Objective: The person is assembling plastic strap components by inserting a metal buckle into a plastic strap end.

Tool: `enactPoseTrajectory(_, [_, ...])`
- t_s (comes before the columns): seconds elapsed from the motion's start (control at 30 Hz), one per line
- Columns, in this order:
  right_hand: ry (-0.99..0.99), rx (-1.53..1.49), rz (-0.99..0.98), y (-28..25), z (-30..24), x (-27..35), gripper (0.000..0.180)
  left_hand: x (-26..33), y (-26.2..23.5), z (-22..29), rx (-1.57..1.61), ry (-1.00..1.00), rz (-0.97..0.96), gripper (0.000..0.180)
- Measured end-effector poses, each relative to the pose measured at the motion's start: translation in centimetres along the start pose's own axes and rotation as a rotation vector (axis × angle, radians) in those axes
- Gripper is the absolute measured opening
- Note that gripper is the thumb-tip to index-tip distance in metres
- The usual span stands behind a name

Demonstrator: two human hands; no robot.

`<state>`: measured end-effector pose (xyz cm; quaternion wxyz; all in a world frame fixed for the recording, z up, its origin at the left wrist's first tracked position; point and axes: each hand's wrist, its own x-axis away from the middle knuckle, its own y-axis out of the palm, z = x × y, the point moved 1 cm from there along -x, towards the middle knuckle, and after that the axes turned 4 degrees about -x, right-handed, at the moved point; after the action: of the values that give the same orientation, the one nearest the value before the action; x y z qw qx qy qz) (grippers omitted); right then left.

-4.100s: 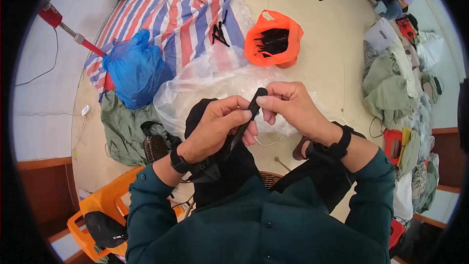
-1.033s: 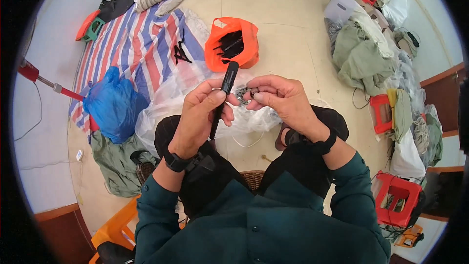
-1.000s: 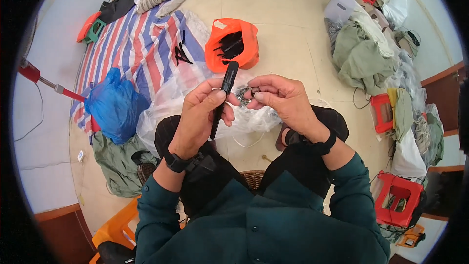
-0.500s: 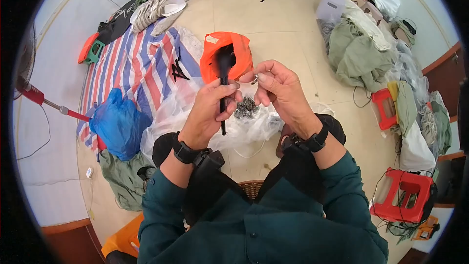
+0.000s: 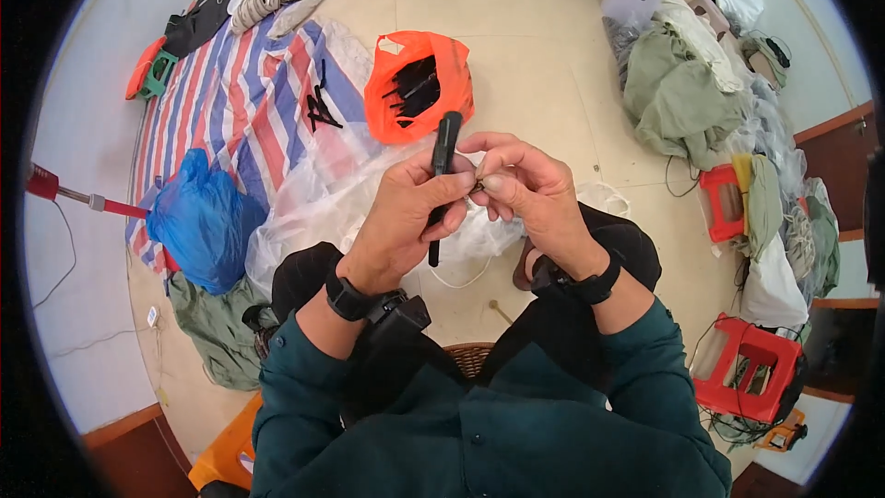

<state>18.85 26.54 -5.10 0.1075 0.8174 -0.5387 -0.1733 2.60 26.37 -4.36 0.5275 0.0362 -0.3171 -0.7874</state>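
Observation:
My left hand [image 5: 396,207] is closed round a slim black rod [image 5: 447,140], wider at its upper end, held nearly upright. The fingertips of my right hand [image 5: 539,194] pinch a small metal piece [image 5: 478,186] beside the rod, and both hands' fingertips meet there. The piece is too small and covered to name. Just beyond my hands stands an orange plastic bag [image 5: 381,101] with several black sticks [image 5: 417,88] in it. Under my hands lies a translucent plastic sheet or bag [image 5: 318,194], partly hidden by them.
A striped tarp [image 5: 221,97] covers the floor at left, with a few black strips [image 5: 320,109] and a blue bag [image 5: 203,226] on it. Red stools [image 5: 745,369] and grey-green cloth [image 5: 673,92] line the right side. A wicker seat [image 5: 470,360] shows between my legs.
My hands have come together, bringing the small metal piece to the black rod. The rod's upper end has tilted right. The view has shifted, and the pile of small metal parts is now hidden.

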Motion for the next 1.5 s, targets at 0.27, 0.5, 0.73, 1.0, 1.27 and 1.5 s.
enactPoseTrajectory(0.27, [0.083,0.186,0.046,0.5,0.2,0.4,0.022,0.8,-1.1,-0.5,-0.217,0.219,0.185,0.015])
enactPoseTrajectory(0.5, [-0.101,0.48,-0.068,0.4,0.9,0.4,0.024,1.4,-1.3,0.0,-0.235,0.14,0.118,0.013])
enactPoseTrajectory(0.73, [-0.027,0.358,0.001,0.3,0.5,0.6,0.023,1.4,-1.8,0.2,-0.2,0.134,0.042,0.023])
enactPoseTrajectory(1.0, [-0.072,0.386,0.045,-0.6,0.2,0.8,0.023,1.6,-1.9,-0.2,-0.191,0.055,-0.01,0.026])
enactPoseTrajectory(1.27, [-0.039,0.107,0.111,-0.8,-0.3,0.7,0.021,1.4,-2.2,-1.2,-0.278,0.06,-0.023,0.015])
enactPoseTrajectory(1.5, [0.015,-0.02,0.087,-1.2,0.4,0.3,0.021,1.3,-2.3,-1.4,-0.215,0.026,-0.074,0.02])
